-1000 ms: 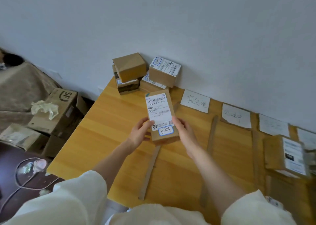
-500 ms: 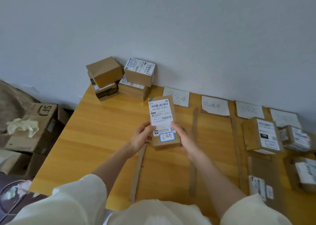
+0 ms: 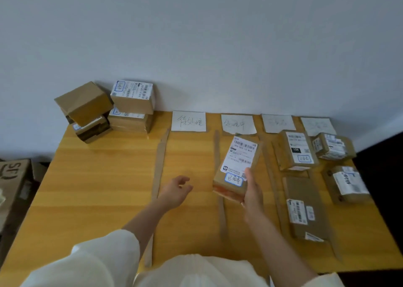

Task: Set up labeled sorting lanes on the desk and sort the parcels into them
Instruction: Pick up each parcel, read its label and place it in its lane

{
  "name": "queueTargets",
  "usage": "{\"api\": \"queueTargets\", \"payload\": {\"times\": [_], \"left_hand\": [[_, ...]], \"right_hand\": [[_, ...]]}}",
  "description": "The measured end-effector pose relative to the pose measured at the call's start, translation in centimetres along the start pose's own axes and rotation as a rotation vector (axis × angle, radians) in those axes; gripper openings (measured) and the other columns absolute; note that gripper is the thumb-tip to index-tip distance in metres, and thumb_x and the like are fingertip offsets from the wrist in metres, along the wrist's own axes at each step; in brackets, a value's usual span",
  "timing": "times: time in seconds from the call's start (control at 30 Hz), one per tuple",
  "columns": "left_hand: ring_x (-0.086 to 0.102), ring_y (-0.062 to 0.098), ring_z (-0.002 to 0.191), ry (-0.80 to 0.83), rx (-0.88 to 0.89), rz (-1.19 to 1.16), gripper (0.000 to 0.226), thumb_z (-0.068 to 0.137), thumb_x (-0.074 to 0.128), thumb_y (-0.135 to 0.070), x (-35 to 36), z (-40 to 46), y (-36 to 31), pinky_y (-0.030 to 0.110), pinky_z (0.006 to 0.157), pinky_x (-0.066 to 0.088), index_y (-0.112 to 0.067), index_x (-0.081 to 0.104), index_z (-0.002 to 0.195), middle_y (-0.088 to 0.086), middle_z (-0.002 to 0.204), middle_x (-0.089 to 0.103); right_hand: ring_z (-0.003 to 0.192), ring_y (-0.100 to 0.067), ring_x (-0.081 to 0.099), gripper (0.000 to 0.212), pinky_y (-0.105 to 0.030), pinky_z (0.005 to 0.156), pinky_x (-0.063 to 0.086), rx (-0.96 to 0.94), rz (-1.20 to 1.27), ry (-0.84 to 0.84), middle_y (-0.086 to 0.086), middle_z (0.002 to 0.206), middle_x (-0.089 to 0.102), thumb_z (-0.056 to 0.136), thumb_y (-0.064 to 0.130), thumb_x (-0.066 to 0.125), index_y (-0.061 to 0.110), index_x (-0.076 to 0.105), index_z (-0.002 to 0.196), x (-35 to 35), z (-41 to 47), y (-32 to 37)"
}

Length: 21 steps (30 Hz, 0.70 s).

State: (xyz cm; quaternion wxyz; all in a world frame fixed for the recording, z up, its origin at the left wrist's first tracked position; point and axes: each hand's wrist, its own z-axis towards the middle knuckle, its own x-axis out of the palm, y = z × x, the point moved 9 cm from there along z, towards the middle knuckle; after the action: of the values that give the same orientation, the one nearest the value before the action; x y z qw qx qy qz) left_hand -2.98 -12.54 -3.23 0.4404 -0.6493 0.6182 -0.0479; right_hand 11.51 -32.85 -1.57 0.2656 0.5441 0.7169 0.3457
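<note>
The left hand point(image 3: 175, 189) has let go, fingers spread; the right hand point(image 3: 253, 194) alone grips the parcel point(image 3: 236, 166).

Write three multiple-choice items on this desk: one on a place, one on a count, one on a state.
1. Where is the stack of unsorted parcels?
A. far left corner of the desk
B. near right corner
C. on the floor

2. How many paper lane labels line the wall?
A. two
B. four
C. six

3. How is the held parcel gripped?
A. both hands
B. left hand only
C. right hand only

Key: 1 A, the boxes sit piled by the wall at left. 2 B, four white sheets show. 3 C, the right hand holds it while the left hand hangs open.
</note>
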Motion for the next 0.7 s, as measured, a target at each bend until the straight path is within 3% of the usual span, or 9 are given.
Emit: {"api": "queueTargets", "payload": {"times": [0.13,0.23,0.3,0.37,0.53,0.7], "left_hand": [[0.06,0.019,0.098,0.036,-0.003,0.152,0.046,0.095,0.05,-0.04,2.0,0.6,-0.8,0.028,0.072,0.048,-0.025,0.047,0.139,0.003,0.144,0.045],[0.05,0.024,0.127,0.046,0.026,0.229,0.049,0.095,0.051,-0.038,3.3,1.2,-1.5,0.033,0.095,0.046,-0.02,0.046,0.141,0.005,0.15,0.039],[0.044,0.025,0.133,0.089,0.026,0.293,0.052,0.095,0.051,-0.038,4.3,1.6,-1.6,0.034,0.103,0.04,-0.018,0.043,0.142,0.005,0.151,0.038],[0.047,0.026,0.13,0.145,-0.003,0.355,0.055,0.095,0.051,-0.04,5.2,1.9,-1.1,0.034,0.101,0.041,-0.017,0.04,0.144,0.007,0.15,0.038],[0.045,0.029,0.13,0.172,-0.021,0.475,0.058,0.093,0.053,-0.038,6.3,2.4,-0.7,0.036,0.102,0.042,-0.014,0.038,0.144,0.012,0.15,0.035],[0.052,0.031,0.12,0.179,-0.069,0.476,0.059,0.093,0.054,-0.04,6.6,2.9,-0.8,0.036,0.095,0.047,-0.016,0.039,0.144,0.013,0.15,0.031]], "right_hand": [[0.095,-0.026,0.072,0.067,-0.044,0.09,0.055,-0.015,0.054,-0.132,-0.005,0.1,0.076,0.066,0.064,0.062,0.018,0.067,0.114,-6.1,0.2,0.0],[0.097,-0.03,0.07,0.058,-0.049,0.088,0.056,-0.059,0.077,-0.258,-0.009,0.103,0.075,0.069,0.057,0.062,0.017,0.068,0.112,-11.2,0.3,0.6],[0.095,-0.029,0.07,0.051,-0.041,0.079,0.057,-0.085,0.049,-0.303,-0.01,0.105,0.074,0.079,0.051,0.061,0.015,0.066,0.116,-14.3,0.2,1.3],[0.093,-0.028,0.07,0.042,-0.035,0.073,0.055,-0.09,0.017,-0.333,-0.011,0.105,0.073,0.087,0.041,0.06,0.014,0.065,0.119,-17.3,0.1,1.8],[0.079,-0.024,0.07,0.038,-0.029,0.058,0.052,-0.053,-0.06,-0.322,-0.01,0.098,0.074,0.087,0.035,0.065,0.017,0.063,0.119,-21.8,0.7,2.8],[0.078,-0.026,0.069,0.036,-0.031,0.062,0.053,0.006,-0.065,-0.313,-0.01,0.095,0.074,0.084,0.036,0.065,0.016,0.066,0.114,-23.9,2.2,3.1]]}}
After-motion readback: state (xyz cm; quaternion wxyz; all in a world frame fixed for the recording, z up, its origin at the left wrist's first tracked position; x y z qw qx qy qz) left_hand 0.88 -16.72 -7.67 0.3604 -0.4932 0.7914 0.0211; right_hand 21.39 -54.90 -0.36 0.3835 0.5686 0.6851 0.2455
